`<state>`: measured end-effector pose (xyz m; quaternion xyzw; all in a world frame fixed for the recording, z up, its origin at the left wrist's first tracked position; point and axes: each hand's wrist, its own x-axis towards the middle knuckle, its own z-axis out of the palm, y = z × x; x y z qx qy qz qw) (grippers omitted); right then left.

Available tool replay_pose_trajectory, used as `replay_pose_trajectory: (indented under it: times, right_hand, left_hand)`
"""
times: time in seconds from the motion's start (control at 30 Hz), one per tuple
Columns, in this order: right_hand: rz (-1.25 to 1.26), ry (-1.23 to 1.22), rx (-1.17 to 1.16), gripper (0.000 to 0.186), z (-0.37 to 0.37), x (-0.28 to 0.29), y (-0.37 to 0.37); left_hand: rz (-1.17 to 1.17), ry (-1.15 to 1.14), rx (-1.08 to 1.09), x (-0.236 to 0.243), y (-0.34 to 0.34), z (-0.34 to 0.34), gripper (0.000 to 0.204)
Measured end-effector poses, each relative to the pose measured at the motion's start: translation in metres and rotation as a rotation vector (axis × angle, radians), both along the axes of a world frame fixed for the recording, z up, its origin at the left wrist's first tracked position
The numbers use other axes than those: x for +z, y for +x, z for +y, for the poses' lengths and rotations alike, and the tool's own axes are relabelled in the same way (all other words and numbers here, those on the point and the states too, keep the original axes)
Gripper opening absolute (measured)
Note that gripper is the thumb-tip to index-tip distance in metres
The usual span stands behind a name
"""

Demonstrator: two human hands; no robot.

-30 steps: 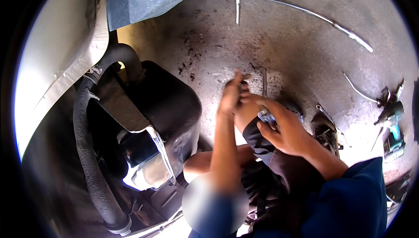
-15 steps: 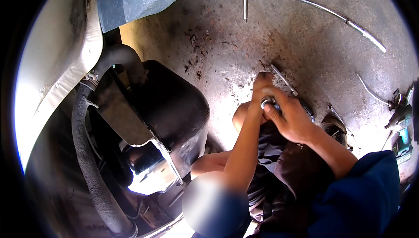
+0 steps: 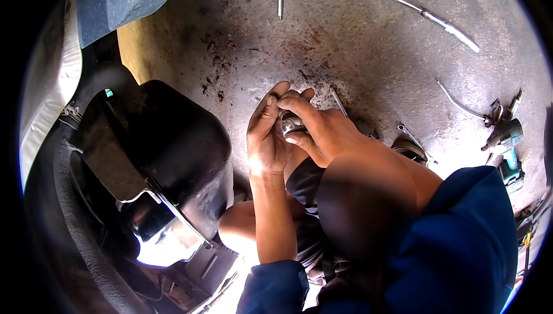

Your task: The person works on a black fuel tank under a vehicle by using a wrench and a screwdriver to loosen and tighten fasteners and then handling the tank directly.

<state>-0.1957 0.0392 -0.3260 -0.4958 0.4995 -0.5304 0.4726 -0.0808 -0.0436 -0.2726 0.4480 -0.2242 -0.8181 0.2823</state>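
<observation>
Head view, both hands up close together over the concrete floor (image 3: 391, 55). Right hand (image 3: 328, 132) has a small shiny rounded metal part (image 3: 292, 124) held between thumb and curled fingers, so the part sits right between my two hands. Left hand (image 3: 265, 132) is half cupped alongside, palm turned in, fingers bunched near the right one's; honestly can't tell if it's gripping anything. Slim metal rod (image 3: 339, 102) on the ground just past my right hand, wrench (image 3: 412, 137) further right, teal-and-black cordless power tool (image 3: 507, 135) beyond that. Long chrome bar (image 3: 423, 12) lies well apart up top, and there's a big black tank (image 3: 184, 130) to my left.
</observation>
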Motion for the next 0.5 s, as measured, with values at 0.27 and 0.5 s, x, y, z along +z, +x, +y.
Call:
replay_pose_trajectory:
  times: [0.27,0.5]
  right_hand:
    - [0.211,-0.03,0.246,0.056,-0.022,0.014,-0.024]
    - [0.249,-0.131,0.217,0.057,-0.023,0.011,-0.011]
  left_hand:
    - [-0.24,-0.121,-0.088,0.005,0.011,0.0,0.037]
    - [-0.351,-0.045,-0.096,0.014,0.003,-0.002,0.033]
